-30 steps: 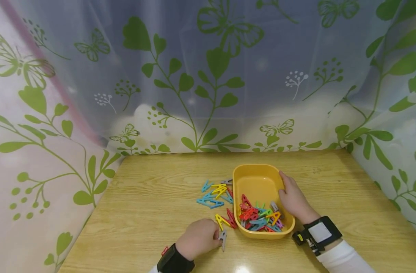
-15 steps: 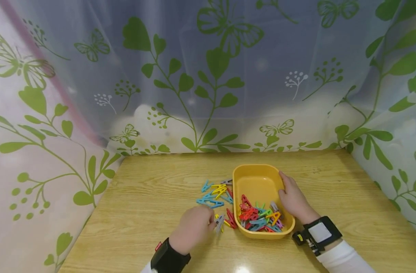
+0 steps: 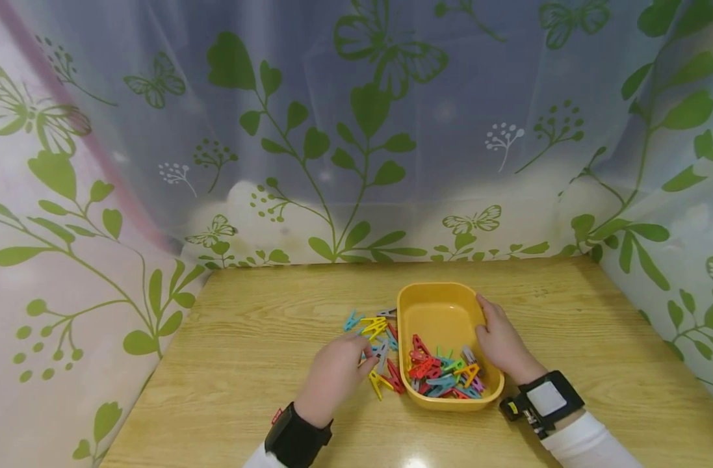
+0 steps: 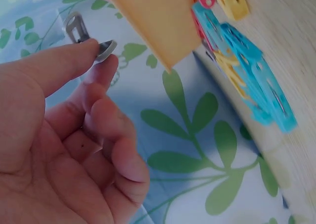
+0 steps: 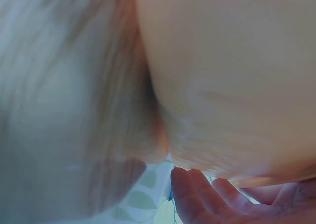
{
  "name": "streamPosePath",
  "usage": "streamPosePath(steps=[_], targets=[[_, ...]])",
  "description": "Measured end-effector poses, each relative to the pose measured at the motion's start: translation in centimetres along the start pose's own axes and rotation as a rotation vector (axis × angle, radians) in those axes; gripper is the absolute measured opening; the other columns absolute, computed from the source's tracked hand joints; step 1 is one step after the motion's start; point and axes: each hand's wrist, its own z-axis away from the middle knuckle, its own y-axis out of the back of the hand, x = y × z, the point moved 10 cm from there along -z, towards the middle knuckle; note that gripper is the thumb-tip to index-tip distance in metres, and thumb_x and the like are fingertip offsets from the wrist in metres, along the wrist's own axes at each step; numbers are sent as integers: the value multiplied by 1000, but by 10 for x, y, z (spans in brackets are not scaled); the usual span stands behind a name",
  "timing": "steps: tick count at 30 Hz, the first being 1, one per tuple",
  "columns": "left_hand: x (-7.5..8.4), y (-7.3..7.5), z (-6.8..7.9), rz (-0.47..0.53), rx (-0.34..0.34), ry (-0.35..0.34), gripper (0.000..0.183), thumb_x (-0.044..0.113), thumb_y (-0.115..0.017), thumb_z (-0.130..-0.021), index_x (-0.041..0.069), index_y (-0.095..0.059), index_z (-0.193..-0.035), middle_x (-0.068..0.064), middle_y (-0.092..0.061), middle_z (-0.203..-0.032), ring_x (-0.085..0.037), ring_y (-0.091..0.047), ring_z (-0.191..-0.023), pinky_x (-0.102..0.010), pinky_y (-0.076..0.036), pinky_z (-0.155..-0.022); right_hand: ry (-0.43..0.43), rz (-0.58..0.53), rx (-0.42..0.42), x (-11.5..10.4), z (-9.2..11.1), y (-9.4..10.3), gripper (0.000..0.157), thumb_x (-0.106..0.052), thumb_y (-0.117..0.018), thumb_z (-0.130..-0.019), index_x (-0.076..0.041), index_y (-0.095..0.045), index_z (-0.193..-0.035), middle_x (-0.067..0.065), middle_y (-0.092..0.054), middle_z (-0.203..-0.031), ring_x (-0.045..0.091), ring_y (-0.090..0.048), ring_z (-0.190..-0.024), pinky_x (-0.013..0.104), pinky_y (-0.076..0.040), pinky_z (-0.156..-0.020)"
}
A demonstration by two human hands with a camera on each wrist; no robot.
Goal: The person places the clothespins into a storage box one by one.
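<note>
My left hand [image 3: 333,377] pinches a grey clothespin [image 3: 382,354] between thumb and index finger. In the left wrist view the same clothespin [image 4: 77,28] sticks out beyond the fingertips, while the other fingers curl loosely. The left hand is over the loose clothespins left of the yellow plastic basin [image 3: 440,316]. My right hand [image 3: 504,344] grips the basin's right side, thumb over the rim; in the right wrist view its fingers [image 5: 207,197] lie along the basin's wall. Several mixed-colour clothespins [image 3: 429,369] lie heaped in the basin's near half.
Loose clothespins lie on the wooden table [image 3: 262,318] beside the basin: yellow [image 3: 376,385] and red [image 3: 394,376] ones nearer, a blue one [image 3: 352,320] and others farther back. A patterned curtain [image 3: 309,130] hangs behind the table and along both sides.
My left hand has lifted the grey clothespin from near the front of the loose ones and moved it away from me, over the pile. The right hand keeps its grip on the basin.
</note>
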Motion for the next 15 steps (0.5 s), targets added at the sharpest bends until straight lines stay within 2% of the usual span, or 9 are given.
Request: streamPosePath(steps=[7,15], targets=[[23,-9,-11,27,16,-70,17,21,-79,-93,16,-68,-82,6,-56,-76,-4,-41,-60,-19,-35,-53,7,-2,3,2,-1,0,60,0,-37,-104,14,-15,-158,41,-26,-155,58,-36,-141,66,-34,-112],[43,-22,-18,20,-9,-88,18,24,-78,-93,15,-68,-81,8,-55,-74,-2,-43,-60,-18,-35,-53,15,-13,10,4,-2,0,60,0,-36,-103,14,-16,-158,42,-26,-155,58,-37,-140,65,-34,-112]])
